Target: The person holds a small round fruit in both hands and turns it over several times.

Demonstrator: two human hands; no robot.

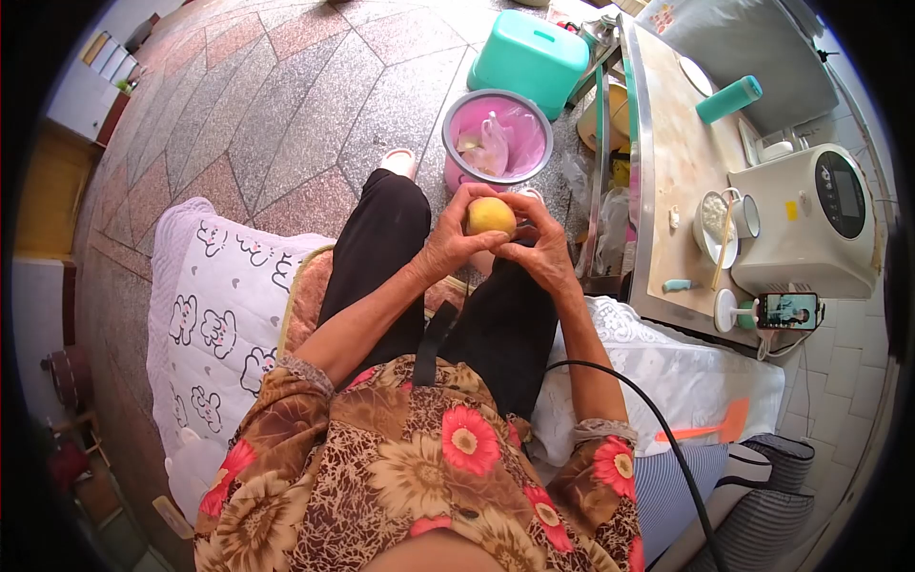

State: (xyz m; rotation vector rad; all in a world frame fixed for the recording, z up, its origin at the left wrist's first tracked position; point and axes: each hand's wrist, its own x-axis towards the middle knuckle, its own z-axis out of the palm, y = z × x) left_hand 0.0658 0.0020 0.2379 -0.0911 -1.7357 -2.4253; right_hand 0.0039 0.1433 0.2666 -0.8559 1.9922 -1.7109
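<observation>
Fruit: a round yellow-orange fruit (491, 216), perhaps a peach, sits between both hands above the person's lap; its top and front show, its underside is hidden by the fingers.
Left hand: the left hand (448, 243) cups the fruit from the left and below, fingers curled snugly round it; a narrow, holding grip.
Right hand: the right hand (541, 246) closes on the fruit from the right, thumb and fingertips pressed to its skin; whether it holds a blade or only picks at the skin I cannot tell.
Just beyond the hands: a pink bucket (496, 138) lined with a plastic bag stands on the stone floor, directly past the fingertips; a turquoise stool (529, 59) lies farther out.
Right of the right hand: a low table (681, 172) with a metal edge carries a white cup with a stick (729, 217), a teal tumbler (729, 98) and a white kitchen appliance (810, 224); a phone on a stand (787, 311) sits at its near corner.
Left of the left hand: a white cushion with cartoon figures (224, 305), well apart.
Risk: the fruit looks smooth and is held on fingertips only; a wet or loosened skin could let it slip and drop to the lap or floor, missing the bucket; peel or juice would likely stain the black trousers (381, 248) beneath.
</observation>
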